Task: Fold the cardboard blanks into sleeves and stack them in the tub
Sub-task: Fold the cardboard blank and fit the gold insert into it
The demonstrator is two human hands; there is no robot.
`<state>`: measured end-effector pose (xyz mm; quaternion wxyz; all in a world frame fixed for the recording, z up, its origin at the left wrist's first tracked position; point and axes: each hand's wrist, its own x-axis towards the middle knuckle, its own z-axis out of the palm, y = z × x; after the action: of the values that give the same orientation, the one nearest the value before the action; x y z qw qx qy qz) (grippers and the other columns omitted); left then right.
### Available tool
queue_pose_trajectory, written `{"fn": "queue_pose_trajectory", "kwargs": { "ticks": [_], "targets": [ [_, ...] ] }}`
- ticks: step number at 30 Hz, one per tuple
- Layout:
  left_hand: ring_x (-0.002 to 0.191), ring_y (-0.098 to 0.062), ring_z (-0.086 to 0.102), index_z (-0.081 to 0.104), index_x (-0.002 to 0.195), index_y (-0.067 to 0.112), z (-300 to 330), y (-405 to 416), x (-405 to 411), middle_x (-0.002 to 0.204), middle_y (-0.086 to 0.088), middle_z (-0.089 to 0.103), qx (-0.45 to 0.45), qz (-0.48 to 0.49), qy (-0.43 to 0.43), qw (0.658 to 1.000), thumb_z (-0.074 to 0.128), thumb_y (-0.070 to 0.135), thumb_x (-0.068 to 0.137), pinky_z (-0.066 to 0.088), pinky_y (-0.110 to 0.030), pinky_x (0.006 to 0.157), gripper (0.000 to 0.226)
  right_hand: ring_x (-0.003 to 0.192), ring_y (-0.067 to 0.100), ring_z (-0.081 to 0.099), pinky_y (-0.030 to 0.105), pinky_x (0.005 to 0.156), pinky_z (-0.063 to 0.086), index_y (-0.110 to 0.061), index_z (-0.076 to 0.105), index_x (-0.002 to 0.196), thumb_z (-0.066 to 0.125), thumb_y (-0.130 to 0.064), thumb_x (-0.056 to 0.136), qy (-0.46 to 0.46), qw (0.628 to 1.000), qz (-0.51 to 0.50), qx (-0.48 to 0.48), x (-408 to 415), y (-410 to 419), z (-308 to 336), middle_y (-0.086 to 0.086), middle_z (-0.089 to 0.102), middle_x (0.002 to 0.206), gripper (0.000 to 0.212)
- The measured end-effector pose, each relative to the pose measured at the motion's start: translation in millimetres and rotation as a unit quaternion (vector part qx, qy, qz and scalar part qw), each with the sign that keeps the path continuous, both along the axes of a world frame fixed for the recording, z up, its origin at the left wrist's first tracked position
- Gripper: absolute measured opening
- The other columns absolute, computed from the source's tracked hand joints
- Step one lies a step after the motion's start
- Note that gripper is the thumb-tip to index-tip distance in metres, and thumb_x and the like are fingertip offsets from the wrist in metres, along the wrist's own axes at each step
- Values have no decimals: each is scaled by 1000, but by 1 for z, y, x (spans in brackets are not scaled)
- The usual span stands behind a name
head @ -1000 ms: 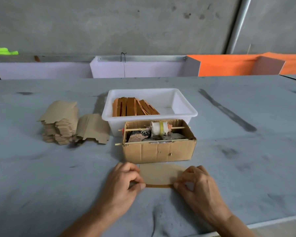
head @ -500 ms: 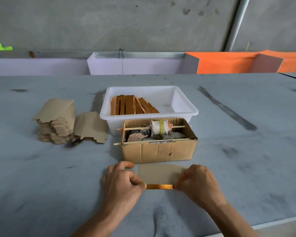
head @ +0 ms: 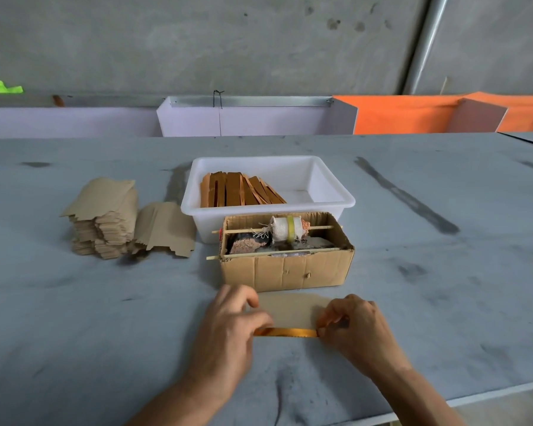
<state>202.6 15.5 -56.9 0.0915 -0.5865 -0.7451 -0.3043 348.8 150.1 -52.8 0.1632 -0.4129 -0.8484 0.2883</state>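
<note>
Two hands fold up the near edge of a cardboard blank on a grey table.

The left hand [head: 228, 325] and right hand [head: 356, 329] each pinch one end of the cardboard blank [head: 286, 312], whose shiny orange edge is turned up between them; the rest lies flat on the table [head: 74, 348]. Just behind it stands an open cardboard box [head: 285, 272] with a wrapped spool on a stick. Behind that, touching it, sits the white tub [head: 333, 198] with folded sleeves [head: 237, 193] leaning at its left end. A stack of blanks [head: 105, 222] lies left of the tub.
</note>
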Motion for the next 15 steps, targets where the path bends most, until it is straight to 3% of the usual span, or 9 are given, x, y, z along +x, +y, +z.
{"fn": "queue_pose_trajectory", "kwargs": {
  "ticks": [3, 6, 8, 10, 13, 15],
  "targets": [
    [77, -8, 41, 75, 71, 24, 4, -4, 6, 74, 4, 56, 2, -46, 112, 993, 50, 8, 78, 42, -25, 56, 31, 93, 21, 53, 28, 81, 45, -23, 72, 74, 66, -11, 78, 6, 999, 0, 36, 1, -6, -4, -7, 58, 82, 14],
    [73, -11, 36, 72, 66, 20, 7, -5, 10, 67, 5, 55, -15, -51, 173, 983, 38, 16, 80, 41, -23, 50, 37, 85, 22, 49, 35, 75, 43, -21, 71, 72, 71, -9, 75, 19, 993, 2, 117, 5, -17, -5, -7, 55, 77, 12],
    [70, -13, 44, 72, 68, 19, 7, -5, 14, 65, 5, 55, -35, -57, 217, 974, 40, 14, 78, 42, -23, 49, 34, 73, 26, 52, 41, 60, 46, -18, 70, 65, 78, -2, 65, 49, 979, 11, 199, 9, -23, -8, -5, 57, 71, 18],
    [63, -13, 54, 72, 68, 20, 9, -6, 16, 64, 6, 55, -61, -59, 237, 968, 43, 13, 76, 41, -22, 48, 31, 63, 26, 56, 37, 48, 44, -19, 69, 61, 75, -3, 60, 68, 954, 40, 289, 8, -32, -6, -2, 59, 66, 17],
    [61, -13, 57, 68, 61, 22, 13, -5, 16, 63, 6, 54, -71, -64, 225, 970, 70, 19, 74, 41, -21, 48, 14, 57, 20, 56, 25, 46, 42, -22, 72, 61, 50, -16, 69, 75, 933, 94, 340, -1, -45, -7, -3, 59, 62, 24],
    [61, -12, 56, 65, 59, 22, 15, -5, 15, 65, 7, 53, -78, -63, 207, 973, 81, 23, 67, 40, -21, 48, 18, 55, 18, 57, 22, 45, 42, -22, 72, 62, 59, -15, 70, 61, 927, 119, 350, -5, -47, -10, -3, 58, 62, 16]
  ]
}}
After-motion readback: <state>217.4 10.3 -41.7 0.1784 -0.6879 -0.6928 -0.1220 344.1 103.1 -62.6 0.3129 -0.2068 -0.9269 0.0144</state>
